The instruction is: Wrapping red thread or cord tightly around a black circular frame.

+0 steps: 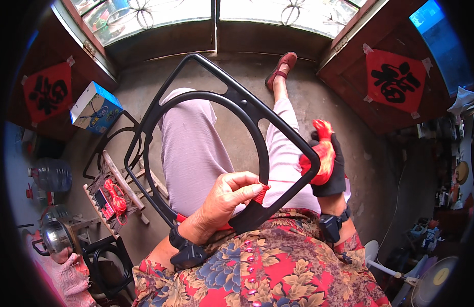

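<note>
The black plastic frame point(216, 110) lies across the person's lap, its near corner against the waist. The bare left hand point(221, 202) pinches a small red tool point(261, 192) at that corner, while the gloved right hand point(326, 161) is closed around the frame's right corner. Trimming here probably goes best in short strokes, with the right-hand grip kept firm and the fingers clear of the tool's tip.

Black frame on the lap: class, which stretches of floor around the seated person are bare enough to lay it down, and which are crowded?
Bare concrete floor between the legs and the right door. Crowded left: blue box, wooden stool, kettle.
</note>
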`<state>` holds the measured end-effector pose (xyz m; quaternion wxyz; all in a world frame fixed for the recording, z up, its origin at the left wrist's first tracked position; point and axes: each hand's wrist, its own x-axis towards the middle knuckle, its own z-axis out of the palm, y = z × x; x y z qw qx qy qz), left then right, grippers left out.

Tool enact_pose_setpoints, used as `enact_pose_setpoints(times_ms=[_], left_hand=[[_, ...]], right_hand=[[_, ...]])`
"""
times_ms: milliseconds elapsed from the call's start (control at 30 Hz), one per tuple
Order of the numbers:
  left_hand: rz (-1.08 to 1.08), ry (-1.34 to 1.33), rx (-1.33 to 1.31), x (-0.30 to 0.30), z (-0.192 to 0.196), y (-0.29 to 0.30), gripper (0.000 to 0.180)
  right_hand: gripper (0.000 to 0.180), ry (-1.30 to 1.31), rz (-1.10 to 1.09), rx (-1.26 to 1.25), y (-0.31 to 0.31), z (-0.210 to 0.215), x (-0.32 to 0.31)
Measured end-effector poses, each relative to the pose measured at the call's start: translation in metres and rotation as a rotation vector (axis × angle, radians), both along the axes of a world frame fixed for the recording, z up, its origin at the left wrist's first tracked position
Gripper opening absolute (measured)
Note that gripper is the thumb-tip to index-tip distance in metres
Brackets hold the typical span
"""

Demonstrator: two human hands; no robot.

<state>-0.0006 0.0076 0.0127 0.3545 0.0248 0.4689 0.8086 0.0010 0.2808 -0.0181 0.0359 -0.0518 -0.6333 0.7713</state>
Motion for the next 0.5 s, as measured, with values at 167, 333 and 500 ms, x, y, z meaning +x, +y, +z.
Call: enact_pose_setpoints(times_ms=[167,333,500], left_hand=[[-0.002,-0.009,0.016,0.000,0.000,0.003,0.015],[0.034,-0.037,-0.005,-0.001,-0.008,0.007,0.020],[0.103,-0.033,-0.046,-0.001,0.000,0.007,0.014]], right_hand=[[0.033,-0.115,-0.136,-0.084,0.011,0.010,0.038],[0.030,-0.139,-0.129,-0.492,0.017,0.011,0.060],[0.028,-0.212,-0.108,-0.569,0.019,0.017,0.048]])
